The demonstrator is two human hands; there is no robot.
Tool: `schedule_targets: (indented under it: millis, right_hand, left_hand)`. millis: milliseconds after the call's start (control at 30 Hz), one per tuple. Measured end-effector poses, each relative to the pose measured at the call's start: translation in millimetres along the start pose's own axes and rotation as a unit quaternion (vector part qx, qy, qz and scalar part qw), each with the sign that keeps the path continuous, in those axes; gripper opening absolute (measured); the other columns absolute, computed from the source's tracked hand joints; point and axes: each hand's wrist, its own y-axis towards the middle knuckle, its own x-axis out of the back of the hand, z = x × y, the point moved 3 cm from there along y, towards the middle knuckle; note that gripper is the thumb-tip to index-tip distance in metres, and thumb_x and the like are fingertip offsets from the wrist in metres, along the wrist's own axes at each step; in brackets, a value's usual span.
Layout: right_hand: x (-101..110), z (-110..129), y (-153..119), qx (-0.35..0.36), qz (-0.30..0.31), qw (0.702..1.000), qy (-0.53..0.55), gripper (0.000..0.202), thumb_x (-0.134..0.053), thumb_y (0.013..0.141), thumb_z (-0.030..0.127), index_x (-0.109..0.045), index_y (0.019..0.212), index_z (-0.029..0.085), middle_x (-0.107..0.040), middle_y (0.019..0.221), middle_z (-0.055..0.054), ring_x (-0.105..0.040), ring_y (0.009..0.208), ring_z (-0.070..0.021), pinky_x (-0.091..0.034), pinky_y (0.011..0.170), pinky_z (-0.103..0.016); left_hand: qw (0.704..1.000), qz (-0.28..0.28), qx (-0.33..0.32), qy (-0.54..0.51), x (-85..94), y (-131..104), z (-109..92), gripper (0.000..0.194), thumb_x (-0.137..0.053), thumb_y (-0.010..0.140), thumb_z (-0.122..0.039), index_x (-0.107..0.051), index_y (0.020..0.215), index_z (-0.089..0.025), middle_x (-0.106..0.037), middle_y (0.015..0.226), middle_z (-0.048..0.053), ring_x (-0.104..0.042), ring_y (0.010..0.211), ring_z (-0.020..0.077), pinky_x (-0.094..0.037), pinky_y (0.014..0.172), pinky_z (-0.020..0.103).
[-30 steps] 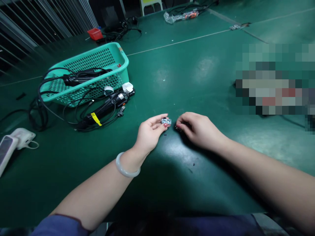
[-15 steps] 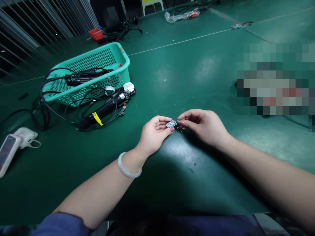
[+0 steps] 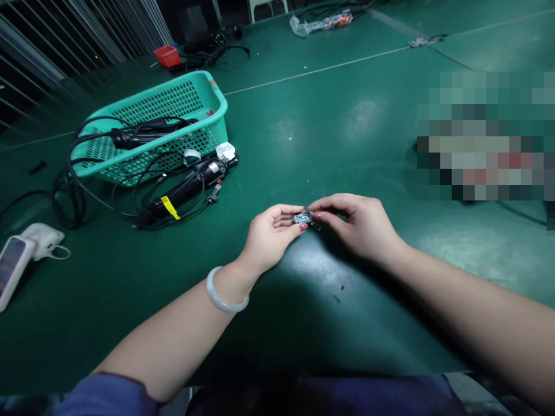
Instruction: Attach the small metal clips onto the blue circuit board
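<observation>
My left hand pinches a small grey-and-black patterned part between thumb and fingers, a little in front of me and close to the table. It looks like a small circuit board, but it is too small to be sure. My right hand is closed at the part's right end, thumb and index finger pressed together. Whatever those fingertips grip is hidden. Just below them a small dark rectangular piece with a pale outline shows; whether it is attached to the part I cannot tell.
A green perforated basket stands left on the green table, with black cabled devices inside. Beside it lies a black corded tool with a yellow tag. A white-cased phone is at far left, a red tray behind. Far right is pixelated.
My right fingertips have moved slightly left, onto the right end of the small part. My left hand keeps its pinch, and the part looks slightly tilted. The view has shifted a little.
</observation>
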Motion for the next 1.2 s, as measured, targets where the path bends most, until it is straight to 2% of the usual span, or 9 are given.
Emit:
schedule_targets:
  millis: [267,567,700,767,833,933,1133,1200]
  right_hand:
    - [-1,5,-1,0.099,-0.001,0.995,-0.032,0.019,-0.057,0.085,0.02,-0.075,0.087,0.026,-0.072,0.087,-0.004,-0.064,0.083,-0.0184,-0.053,0.079,-0.035]
    - [2,5,-3,0.074,-0.006,0.997,-0.013,0.016,-0.062,0.083,0.025,-0.076,0.089,0.03,-0.069,0.085,-0.003,-0.063,0.08,-0.0181,-0.053,0.074,-0.034]
    - [2,6,-3,0.061,-0.044,0.997,-0.023,0.015,-0.063,0.084,0.024,-0.074,0.094,0.026,-0.068,0.087,-0.004,-0.062,0.079,-0.0176,-0.052,0.073,-0.033]
    - [-5,6,-4,0.076,-0.018,0.996,-0.051,0.011,-0.063,0.084,0.024,-0.073,0.09,0.024,-0.068,0.087,-0.004,-0.061,0.081,-0.0182,-0.051,0.076,-0.033]
    - [-16,5,-5,0.101,0.043,0.989,-0.098,0.01,-0.066,0.082,0.027,-0.073,0.087,0.022,-0.069,0.088,-0.005,-0.06,0.085,-0.0202,-0.05,0.081,-0.036]
    - [-31,6,-7,0.121,0.104,0.974,-0.164,0.018,-0.065,0.083,0.031,-0.072,0.095,0.019,-0.067,0.094,-0.007,-0.056,0.088,-0.0219,-0.048,0.082,-0.036]
    - [-45,11,-3,0.101,0.105,0.961,-0.236,0.027,-0.06,0.086,0.039,-0.069,0.092,0.015,-0.065,0.091,-0.009,-0.055,0.085,-0.0231,-0.046,0.08,-0.036]
    - [-47,11,-1,0.086,0.098,0.958,-0.255,0.024,-0.059,0.087,0.037,-0.069,0.089,0.015,-0.065,0.089,-0.009,-0.055,0.084,-0.0228,-0.045,0.078,-0.035]
  left_hand:
    - [1.0,0.024,-0.006,0.008,-1.1,-2,-1,0.034,-0.079,0.064,-0.021,-0.071,0.096,-0.014,-0.075,0.097,0.009,-0.07,0.089,0.0176,-0.054,0.091,0.036]
    - [0.999,0.035,0.001,-0.041,-0.8,0,0,0.032,-0.082,0.061,-0.024,-0.071,0.09,-0.016,-0.075,0.09,0.006,-0.07,0.085,0.0172,-0.054,0.087,0.035]
    - [0.992,-0.007,0.024,-0.128,5.7,4,0,0.03,-0.076,0.069,-0.026,-0.069,0.097,-0.019,-0.073,0.087,0.003,-0.068,0.076,0.0121,-0.053,0.075,0.027]
    - [0.983,-0.049,0.032,-0.175,9.7,6,0,0.022,-0.071,0.075,-0.022,-0.068,0.096,-0.02,-0.072,0.089,0.001,-0.067,0.075,0.0089,-0.052,0.073,0.023]
    - [0.974,-0.086,0.034,-0.205,12.5,7,0,0.017,-0.066,0.078,-0.018,-0.067,0.095,-0.02,-0.071,0.091,0.0,-0.067,0.077,0.0072,-0.051,0.075,0.021]
    - [0.97,-0.106,0.03,-0.215,13.2,8,0,0.017,-0.064,0.079,-0.015,-0.065,0.096,-0.02,-0.07,0.092,0.0,-0.066,0.08,0.0073,-0.051,0.078,0.022]
    - [0.969,-0.104,0.018,-0.224,11.1,7,1,0.019,-0.065,0.077,-0.012,-0.065,0.096,-0.019,-0.07,0.086,-0.001,-0.067,0.076,0.0075,-0.051,0.074,0.022]
    - [0.968,-0.102,0.014,-0.23,10.8,7,1,0.019,-0.065,0.077,-0.011,-0.065,0.095,-0.018,-0.07,0.083,-0.001,-0.067,0.074,0.0071,-0.05,0.072,0.02]
